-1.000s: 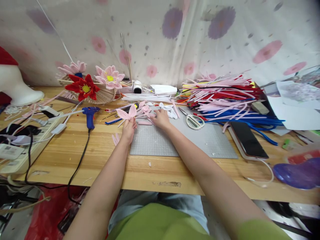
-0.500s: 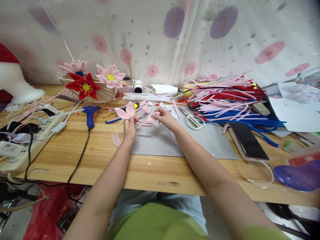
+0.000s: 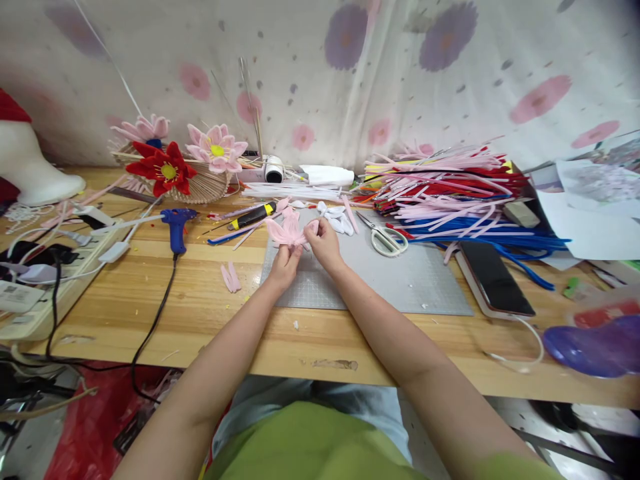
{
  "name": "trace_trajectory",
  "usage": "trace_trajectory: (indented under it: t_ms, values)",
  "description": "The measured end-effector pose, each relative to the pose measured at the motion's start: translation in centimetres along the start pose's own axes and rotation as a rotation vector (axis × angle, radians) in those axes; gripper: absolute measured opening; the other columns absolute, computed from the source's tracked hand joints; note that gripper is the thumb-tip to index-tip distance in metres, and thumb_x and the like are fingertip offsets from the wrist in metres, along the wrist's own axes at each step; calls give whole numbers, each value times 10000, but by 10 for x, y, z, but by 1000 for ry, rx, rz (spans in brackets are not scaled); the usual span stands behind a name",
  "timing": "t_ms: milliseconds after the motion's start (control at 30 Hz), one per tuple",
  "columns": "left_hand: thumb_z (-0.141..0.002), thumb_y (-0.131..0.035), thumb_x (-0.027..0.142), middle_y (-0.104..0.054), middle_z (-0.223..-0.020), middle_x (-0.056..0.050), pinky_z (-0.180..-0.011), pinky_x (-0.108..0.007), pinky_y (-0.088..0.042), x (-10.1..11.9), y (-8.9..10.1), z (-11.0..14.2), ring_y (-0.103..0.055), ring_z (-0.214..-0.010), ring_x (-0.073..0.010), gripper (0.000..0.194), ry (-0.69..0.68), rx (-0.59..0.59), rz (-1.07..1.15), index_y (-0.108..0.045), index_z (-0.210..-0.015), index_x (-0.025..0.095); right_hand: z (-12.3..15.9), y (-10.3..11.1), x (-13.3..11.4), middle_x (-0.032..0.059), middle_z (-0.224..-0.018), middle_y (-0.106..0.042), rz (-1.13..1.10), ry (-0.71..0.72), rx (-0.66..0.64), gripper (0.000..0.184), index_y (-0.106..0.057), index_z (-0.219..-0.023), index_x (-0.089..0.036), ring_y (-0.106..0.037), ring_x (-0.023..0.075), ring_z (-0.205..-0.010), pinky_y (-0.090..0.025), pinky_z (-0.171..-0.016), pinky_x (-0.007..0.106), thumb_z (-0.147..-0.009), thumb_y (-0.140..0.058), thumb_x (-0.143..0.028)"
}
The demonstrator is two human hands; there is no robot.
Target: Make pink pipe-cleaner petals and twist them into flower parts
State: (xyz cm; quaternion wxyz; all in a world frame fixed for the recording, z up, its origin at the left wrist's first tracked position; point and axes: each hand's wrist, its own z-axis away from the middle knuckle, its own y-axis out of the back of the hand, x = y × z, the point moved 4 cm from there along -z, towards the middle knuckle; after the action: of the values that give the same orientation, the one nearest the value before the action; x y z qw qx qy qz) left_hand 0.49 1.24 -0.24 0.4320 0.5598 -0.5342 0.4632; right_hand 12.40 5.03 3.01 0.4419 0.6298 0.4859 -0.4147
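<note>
A pink pipe-cleaner flower (image 3: 284, 231) with several petals is held above the grey cutting mat (image 3: 370, 293). My left hand (image 3: 286, 265) grips it from below, fingers closed around its base. At its right side my right hand (image 3: 324, 241) pinches a pink petal (image 3: 311, 230) against the flower; the fingertips partly hide where the pieces meet. Behind my right hand lie white petal pieces (image 3: 340, 219). White-handled scissors (image 3: 388, 241) rest on the mat to the right.
A blue glue gun (image 3: 176, 230) stands left, near a power strip (image 3: 30, 320). Pink petals (image 3: 231, 277) and a yellow-black cutter (image 3: 253, 217) lie closer. Finished flowers (image 3: 167, 170) sit at the back left. Bundled pipe cleaners (image 3: 445, 193) and a phone (image 3: 495, 279) are on the right.
My left hand has moved right with the pink flower, and the petal in my right hand now meets it. The cutter, partly covered before, shows fully.
</note>
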Motion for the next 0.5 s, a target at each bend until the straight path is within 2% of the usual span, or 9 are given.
trace_trajectory:
  t_ms: [100, 233, 400, 500]
  values:
    - [-765, -587, 404, -599, -990, -83, -898, -329, -369, 3, 1, -1, -511, -1033, -210, 260, -63, -5, -85, -509, -905, 198, 1, 0, -1, -27, -656, -455, -37, 21, -19, 125, -432, -714, -205, -434, 109, -618, -374, -605, 234, -729, -485, -318]
    - [-755, -597, 384, -574, -1111, -124, -968, -370, -323, 4, 3, -3, -468, -1135, -241, 308, -78, -28, -132, -492, -975, 196, 5, -3, 1, -31, -636, -439, -102, -20, -50, 201, -414, -761, -218, -445, 107, -586, -355, -522, 217, -756, -480, -407]
    - [-782, -562, 349, -583, -1082, -114, -977, -359, -309, 9, 7, -3, -453, -1154, -237, 229, -129, -2, -148, -505, -954, 209, 12, -8, -1, -55, -569, -409, -309, -62, -145, 350, -410, -820, -227, -399, 88, -463, -323, -439, 213, -759, -449, -569]
    - [-777, -569, 318, -593, -983, -81, -909, -319, -356, 10, 7, -1, -496, -1063, -208, 183, -127, 32, -101, -512, -912, 207, 11, -4, 7, -54, -547, -408, -429, -168, -80, 457, -413, -845, -223, -409, 91, -444, -322, -423, 213, -763, -334, -666]
